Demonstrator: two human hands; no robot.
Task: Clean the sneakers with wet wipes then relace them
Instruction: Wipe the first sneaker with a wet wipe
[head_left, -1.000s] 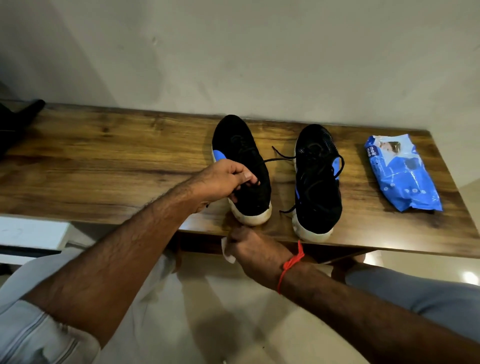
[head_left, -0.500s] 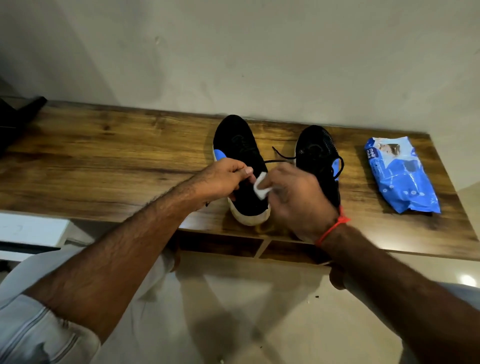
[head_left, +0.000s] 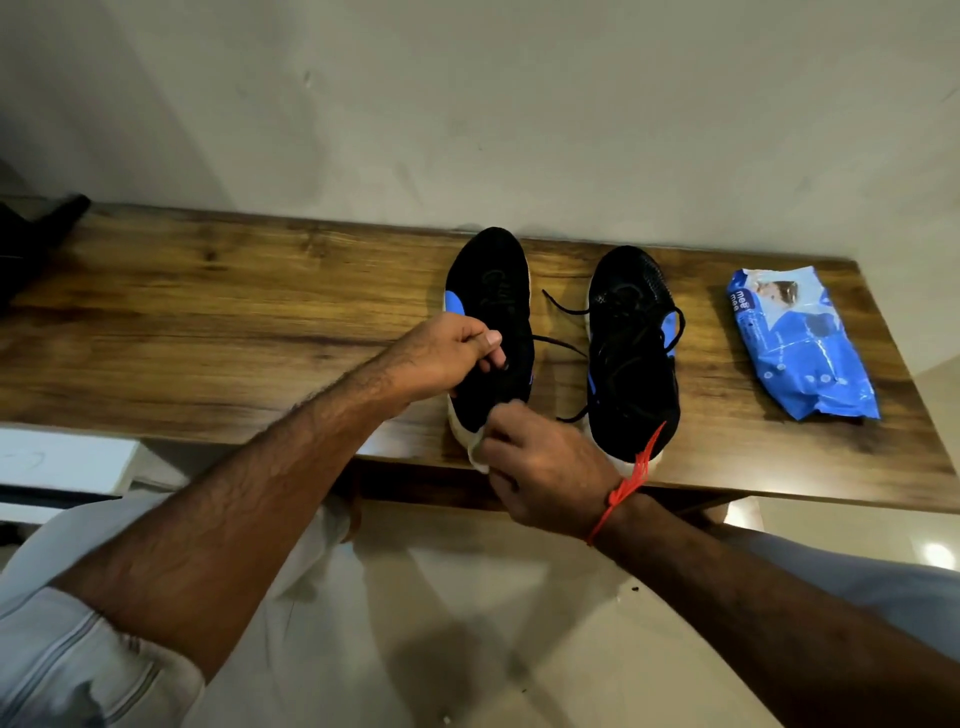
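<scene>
Two black sneakers with blue patches and white soles stand side by side on a wooden shelf (head_left: 208, 332), heels toward me. My left hand (head_left: 447, 353) grips the collar of the left sneaker (head_left: 491, 291). My right hand (head_left: 540, 467), with a red thread at the wrist, pinches a white wet wipe (head_left: 477, 449) against that sneaker's heel and sole. The right sneaker (head_left: 631, 338) stands untouched with its black laces loose. A blue pack of wet wipes (head_left: 800, 343) lies on the shelf to the right.
A plain wall rises close behind the shelf. A dark object (head_left: 36, 234) sits at the shelf's far left end. A white box (head_left: 62, 460) lies below the shelf's left front edge. Pale tiled floor (head_left: 467, 623) spreads beneath my arms.
My right hand with the wipe rose from below the shelf edge to the left sneaker's top, then came down to its heel. My left hand kept its hold.
</scene>
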